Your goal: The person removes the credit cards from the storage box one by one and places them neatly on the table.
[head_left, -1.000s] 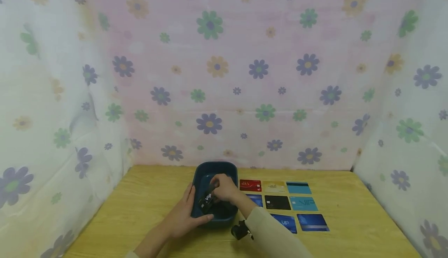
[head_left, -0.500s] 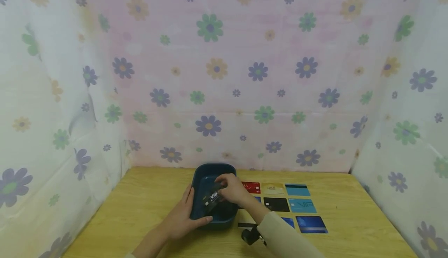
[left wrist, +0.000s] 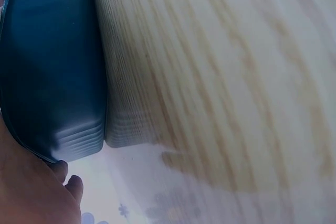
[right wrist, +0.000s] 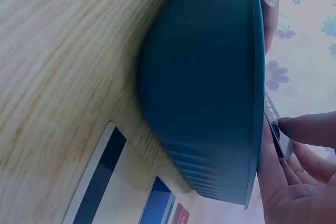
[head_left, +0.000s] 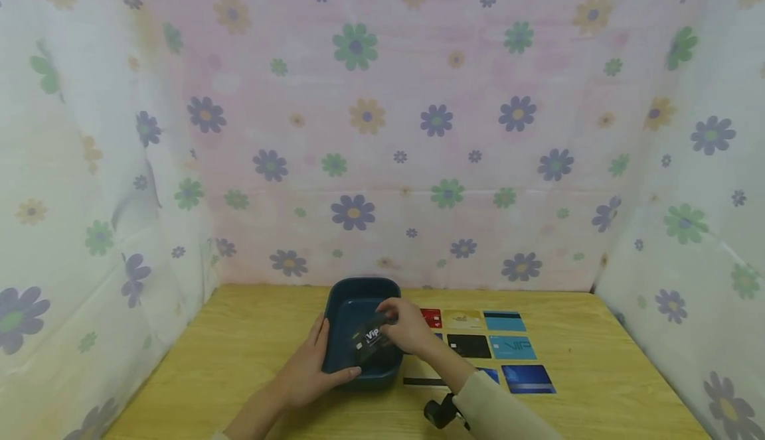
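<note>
Head view: dark blue basin [head_left: 358,297] standing on the wooden table [head_left: 251,347], near the back wall. Left hand [head_left: 311,370] cupped against the basin's left side, fingers straight along the wall and thumb hooked round the near rim, so gripping it. Right hand [head_left: 409,326] above the basin's right half, pinching a black card [head_left: 372,340] marked VIP in white, tilted and lifted partly over the rim. Beige sleeve [head_left: 502,413] on the right forearm. To the right of the basin, cards laid flat in rows: a red card [head_left: 433,318], a gold card [head_left: 463,320], a teal striped card [head_left: 505,321], a plain black card [head_left: 469,346], a light blue card [head_left: 512,347], a dark blue card [head_left: 528,379], plus a white card with a dark stripe [head_left: 423,380] just beside the basin's near corner. Left wrist view: basin wall [left wrist: 52,72] close up, palm and fingertips [left wrist: 68,174] at its edge. Right wrist view: basin seen from outside, ribbed wall [right wrist: 210,103], card edge [right wrist: 274,124] held between fingers [right wrist: 307,129] past the rim; striped card [right wrist: 97,182] flat on the table below.
</note>
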The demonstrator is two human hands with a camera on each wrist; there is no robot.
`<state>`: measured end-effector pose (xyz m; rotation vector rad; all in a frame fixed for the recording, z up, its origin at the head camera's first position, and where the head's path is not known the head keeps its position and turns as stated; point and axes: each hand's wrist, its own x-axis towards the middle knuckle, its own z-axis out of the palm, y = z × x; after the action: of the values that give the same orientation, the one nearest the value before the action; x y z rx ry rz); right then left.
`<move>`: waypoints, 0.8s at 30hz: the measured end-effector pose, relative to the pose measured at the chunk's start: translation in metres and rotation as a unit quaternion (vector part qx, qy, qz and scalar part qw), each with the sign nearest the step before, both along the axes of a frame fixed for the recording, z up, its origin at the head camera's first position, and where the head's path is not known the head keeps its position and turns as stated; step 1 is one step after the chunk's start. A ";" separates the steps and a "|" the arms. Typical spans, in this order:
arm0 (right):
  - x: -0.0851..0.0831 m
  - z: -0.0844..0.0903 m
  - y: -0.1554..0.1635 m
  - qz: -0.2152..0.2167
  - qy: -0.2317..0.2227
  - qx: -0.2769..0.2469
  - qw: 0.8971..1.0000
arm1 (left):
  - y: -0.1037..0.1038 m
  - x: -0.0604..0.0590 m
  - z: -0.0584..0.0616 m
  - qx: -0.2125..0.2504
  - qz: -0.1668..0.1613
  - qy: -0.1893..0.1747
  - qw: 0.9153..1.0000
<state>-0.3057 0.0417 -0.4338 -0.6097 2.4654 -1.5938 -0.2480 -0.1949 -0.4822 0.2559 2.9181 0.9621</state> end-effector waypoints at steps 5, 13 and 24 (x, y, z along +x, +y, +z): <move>0.002 -0.003 0.005 -0.023 0.022 0.004 0.999 | 0.000 0.000 0.000 -0.003 0.003 -0.002 1.000; 0.002 -0.004 0.025 -0.025 0.030 -0.016 0.999 | 0.002 0.001 0.002 0.001 0.009 -0.005 1.000; 0.003 -0.004 0.053 -0.048 0.034 0.003 0.998 | 0.001 0.000 0.002 -0.004 0.009 -0.012 1.000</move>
<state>-0.3027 0.0948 -0.4375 -0.5614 2.5833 -1.6258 -0.2484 -0.1943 -0.4805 0.2181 2.9074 0.9475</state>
